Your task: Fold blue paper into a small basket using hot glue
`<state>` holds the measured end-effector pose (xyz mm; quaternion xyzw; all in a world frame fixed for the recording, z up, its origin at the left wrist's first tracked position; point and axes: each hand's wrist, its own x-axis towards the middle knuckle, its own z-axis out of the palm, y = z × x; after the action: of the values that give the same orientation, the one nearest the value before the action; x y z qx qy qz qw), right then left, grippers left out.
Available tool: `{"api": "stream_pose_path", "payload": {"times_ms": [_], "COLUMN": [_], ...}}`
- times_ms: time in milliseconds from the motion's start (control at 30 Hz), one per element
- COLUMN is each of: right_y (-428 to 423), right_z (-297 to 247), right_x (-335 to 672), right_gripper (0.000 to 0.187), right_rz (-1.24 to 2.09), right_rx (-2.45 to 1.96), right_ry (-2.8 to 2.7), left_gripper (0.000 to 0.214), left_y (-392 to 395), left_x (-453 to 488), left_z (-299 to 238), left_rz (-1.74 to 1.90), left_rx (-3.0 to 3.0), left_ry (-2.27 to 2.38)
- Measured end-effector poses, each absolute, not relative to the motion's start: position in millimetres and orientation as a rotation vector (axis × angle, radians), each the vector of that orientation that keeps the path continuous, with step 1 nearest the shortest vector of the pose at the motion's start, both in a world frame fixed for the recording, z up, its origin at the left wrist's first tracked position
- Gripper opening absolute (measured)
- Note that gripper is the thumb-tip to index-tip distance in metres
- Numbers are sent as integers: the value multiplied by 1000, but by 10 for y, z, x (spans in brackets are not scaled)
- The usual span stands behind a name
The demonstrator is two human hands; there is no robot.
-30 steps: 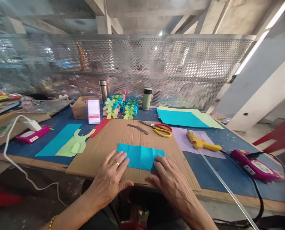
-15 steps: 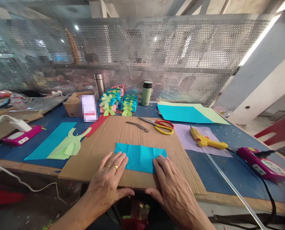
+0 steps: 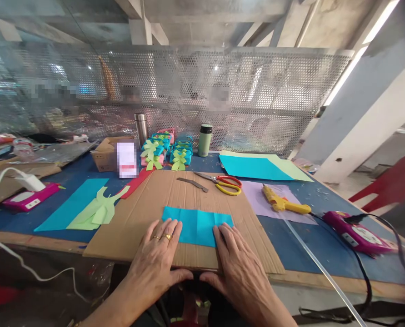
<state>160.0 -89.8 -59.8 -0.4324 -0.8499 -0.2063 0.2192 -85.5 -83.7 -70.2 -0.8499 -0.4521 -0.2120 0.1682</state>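
Observation:
A creased blue sheet of paper lies flat on the cardboard in front of me. My left hand, with rings on two fingers, rests its outstretched fingers on the sheet's left end. On the right end lie the fingers of my right hand, also stretched out. Both thumbs point inward at the near edge of the cardboard. Beyond the sheet are a grey metal blade and scissors with one red and one yellow handle.
A yellow glue gun with a long clear stick lies on purple paper, corded to a magenta power strip. Green cut paper is at left. Behind stand small paper baskets, a green tumbler and a steel flask.
The camera view has tilted up and shifted slightly. My right hand appears a little closer to my left on the blue paper; both hands still lie on it.

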Motion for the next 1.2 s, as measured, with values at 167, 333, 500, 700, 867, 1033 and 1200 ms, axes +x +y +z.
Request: {"api": "stream_pose_path", "payload": {"times_ms": [167, 333, 500, 700, 867, 1033, 1200], "right_y": [-858, -854, -882, -879, -883, -680, -361], "right_z": [-599, -570, -512, -634, -510, -35, 109], "right_x": [1587, 1614, 1675, 1656, 1684, 1627, 1327], "right_gripper": [101, 100, 96, 103, 94, 52, 40], "right_rz": [-578, -483, -397, -469, -386, -198, -69], "right_rx": [-1173, -1188, -1224, -1184, -1177, -1296, -1534], "right_ry": [-2367, -2379, -2391, -2398, -2415, -2421, -2493], "left_gripper": [102, 104, 107, 108, 113, 102, 97], "left_y": [-812, -765, -784, -774, -749, -758, -676], "left_x": [-858, -838, -893, -962, -984, -976, -849], "left_z": [-706, -662, -610, -705, -727, -529, -241], "left_rz": [-600, -656, -647, -549, -499, -331, -99], "left_rx": [-2423, -2442, -2467, -2458, -2504, -2653, -2696], "left_ry": [-1237, -1231, -1287, -1273, -1276, -1417, -1675]}}
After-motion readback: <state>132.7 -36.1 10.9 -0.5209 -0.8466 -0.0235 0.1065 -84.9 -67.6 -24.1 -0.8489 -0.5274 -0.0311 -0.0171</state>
